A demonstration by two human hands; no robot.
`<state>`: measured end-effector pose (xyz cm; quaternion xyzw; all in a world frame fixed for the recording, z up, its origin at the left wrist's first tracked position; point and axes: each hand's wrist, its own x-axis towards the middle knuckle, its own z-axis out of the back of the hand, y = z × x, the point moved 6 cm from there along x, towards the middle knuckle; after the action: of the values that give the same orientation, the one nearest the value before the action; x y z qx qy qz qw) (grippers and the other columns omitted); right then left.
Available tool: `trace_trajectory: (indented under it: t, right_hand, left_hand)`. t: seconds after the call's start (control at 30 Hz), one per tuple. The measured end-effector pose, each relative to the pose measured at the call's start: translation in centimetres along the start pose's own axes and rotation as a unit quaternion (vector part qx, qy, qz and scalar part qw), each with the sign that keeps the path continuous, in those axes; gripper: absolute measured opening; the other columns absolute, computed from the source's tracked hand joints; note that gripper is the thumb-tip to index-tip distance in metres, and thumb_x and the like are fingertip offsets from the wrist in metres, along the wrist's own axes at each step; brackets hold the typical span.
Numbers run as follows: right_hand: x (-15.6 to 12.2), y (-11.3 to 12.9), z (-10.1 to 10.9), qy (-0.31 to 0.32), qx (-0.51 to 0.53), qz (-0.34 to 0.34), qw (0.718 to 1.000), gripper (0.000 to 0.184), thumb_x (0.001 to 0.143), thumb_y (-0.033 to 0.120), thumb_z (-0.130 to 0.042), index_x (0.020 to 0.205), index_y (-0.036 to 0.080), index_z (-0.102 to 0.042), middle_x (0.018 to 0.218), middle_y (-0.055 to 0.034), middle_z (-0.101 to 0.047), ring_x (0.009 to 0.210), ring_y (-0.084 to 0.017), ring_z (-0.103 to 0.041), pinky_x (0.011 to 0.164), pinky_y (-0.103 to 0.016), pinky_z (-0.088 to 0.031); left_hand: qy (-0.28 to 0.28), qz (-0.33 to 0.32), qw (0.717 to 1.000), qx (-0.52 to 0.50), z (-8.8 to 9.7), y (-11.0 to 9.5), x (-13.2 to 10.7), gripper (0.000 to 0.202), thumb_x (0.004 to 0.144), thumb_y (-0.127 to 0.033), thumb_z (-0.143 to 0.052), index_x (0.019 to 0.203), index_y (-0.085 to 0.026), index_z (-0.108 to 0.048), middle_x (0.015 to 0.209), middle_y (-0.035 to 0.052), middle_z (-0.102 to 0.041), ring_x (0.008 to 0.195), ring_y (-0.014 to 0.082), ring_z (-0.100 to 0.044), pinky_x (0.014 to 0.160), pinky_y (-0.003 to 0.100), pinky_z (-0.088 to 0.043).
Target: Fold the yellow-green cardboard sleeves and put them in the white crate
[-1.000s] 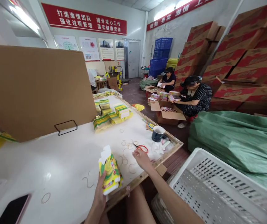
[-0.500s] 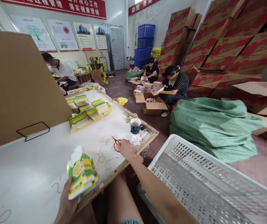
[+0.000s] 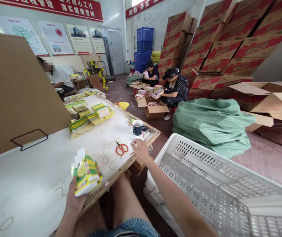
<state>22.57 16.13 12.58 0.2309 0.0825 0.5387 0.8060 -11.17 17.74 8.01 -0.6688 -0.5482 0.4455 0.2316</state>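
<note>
Since the earlier frame I've slid my right hand off the scissors toward the table's wooden rim, near the dark mug; scissors now lie uncovered just left of it. Going L to R: big cardboard sheet stands upright at far left w/ a black wire clip at its foot. My left hand is closed round the bottom of a stack of yellow-green packets, held tilted over the near table edge, white tab sticking up on top. Rubber bands lie scattered on the white table betw. stack and scissors. More yellow-green packets piled further back. Right hand rests fingers down at the rim; can't tell if it grips anything. White perforated crate sits by my right arm, green sack beyond it.
</note>
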Motion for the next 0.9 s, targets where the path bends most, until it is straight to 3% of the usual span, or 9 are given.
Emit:
trace_trajectory:
  t: [0.1,0.17,0.27,0.33,0.4,0.5,0.63,0.77,0.9]
  right_hand:
    - [-7.0,-7.6,3.7,-0.023,-0.015,-0.046,0.999,0.036,0.095,0.043,-0.039,0.11,0.018,-0.06,0.108,-0.0091,-0.066,0.097,-0.02,-0.062,0.083,-0.033,-0.047]
    - [-13.6,-12.5,4.4,-0.011,-0.044,-0.096,0.994,0.04,0.089,0.048,-0.046,0.104,0.016,-0.063,0.1,-0.0129,-0.069,0.09,-0.026,-0.065,0.075,-0.035,-0.048]
    - [-22.9,-16.5,2.8,0.042,-0.084,-0.139,0.986,0.032,0.073,0.047,-0.066,0.084,0.016,-0.069,0.083,-0.0122,-0.074,0.075,-0.029,-0.069,0.062,-0.032,-0.048]
    - [-26.7,-17.2,0.8,0.065,-0.105,-0.152,0.981,0.033,0.083,0.044,-0.055,0.066,0.019,-0.067,0.067,-0.0084,-0.073,0.064,-0.025,-0.069,0.056,-0.029,-0.046]
    - [-28.1,-17.0,-0.8,0.056,-0.135,-0.158,0.976,0.037,0.09,0.042,-0.046,0.072,0.018,-0.068,0.077,-0.0124,-0.074,0.073,-0.028,-0.07,0.061,-0.031,-0.047]
    - [-27.7,-16.5,-2.3,0.043,-0.162,-0.149,0.974,0.037,0.093,0.041,-0.042,0.08,0.016,-0.068,0.085,-0.014,-0.073,0.082,-0.029,-0.069,0.068,-0.032,-0.047]
    - [-26.9,-15.6,-2.9,0.033,-0.175,-0.13,0.975,0.036,0.093,0.04,-0.042,0.08,0.018,-0.068,0.084,-0.013,-0.073,0.08,-0.028,-0.07,0.067,-0.032,-0.048]
    - [-27.1,-13.9,-3.9,0.026,-0.165,-0.103,0.981,0.036,0.093,0.04,-0.043,0.074,0.022,-0.067,0.077,-0.0096,-0.074,0.075,-0.026,-0.07,0.065,-0.031,-0.048]
    - [-27.4,-12.2,-5.0,0.014,-0.142,-0.083,0.986,0.037,0.093,0.038,-0.042,0.069,0.023,-0.066,0.073,-0.0093,-0.073,0.071,-0.027,-0.071,0.061,-0.033,-0.049]
  left_hand:
    - [0.022,0.004,1.0,0.007,-0.1,0.0,0.0,0.024,0.086,-0.031,-0.054,0.1,-0.019,-0.067,0.086,0.001,-0.079,0.072,0.0209,-0.073,0.07,0.031,-0.062]
    - [0.031,0.007,0.999,0.01,0.0,0.0,0.1,0.024,0.086,-0.031,-0.054,0.102,-0.02,-0.068,0.086,0.0006,-0.079,0.073,0.0208,-0.073,0.072,0.032,-0.062]
    - [0.04,0.013,0.999,0.01,0.2,0.1,0.2,0.024,0.087,-0.03,-0.053,0.103,-0.021,-0.068,0.082,-0.0014,-0.079,0.069,0.0199,-0.073,0.074,0.034,-0.062]
    - [0.043,0.012,0.999,0.009,0.1,0.1,0.2,0.024,0.087,-0.03,-0.052,0.104,-0.022,-0.067,0.08,-0.0028,-0.078,0.07,0.0197,-0.073,0.076,0.035,-0.061]
    - [0.046,0.009,0.999,0.008,-0.1,0.1,0.1,0.024,0.088,-0.031,-0.051,0.105,-0.022,-0.067,0.079,-0.0035,-0.078,0.073,0.02,-0.073,0.079,0.035,-0.06]
    - [0.048,0.001,0.999,0.007,-0.3,0.0,0.1,0.024,0.089,-0.032,-0.051,0.103,-0.023,-0.068,0.08,-0.0049,-0.078,0.075,0.018,-0.072,0.079,0.031,-0.06]
    - [0.05,-0.003,0.999,0.006,-0.2,0.1,0.2,0.022,0.089,-0.029,-0.051,0.101,-0.023,-0.068,0.08,-0.0055,-0.078,0.072,0.0159,-0.072,0.077,0.028,-0.06]
    - [0.048,-0.006,0.999,0.005,0.1,0.1,0.4,0.02,0.089,-0.028,-0.051,0.1,-0.023,-0.068,0.08,-0.0054,-0.077,0.073,0.0172,-0.072,0.078,0.031,-0.06]
    - [0.047,-0.009,0.999,0.018,0.2,0.1,0.2,0.023,0.086,-0.032,-0.053,0.101,-0.019,-0.065,0.082,-0.0001,-0.076,0.077,0.0218,-0.072,0.076,0.037,-0.06]
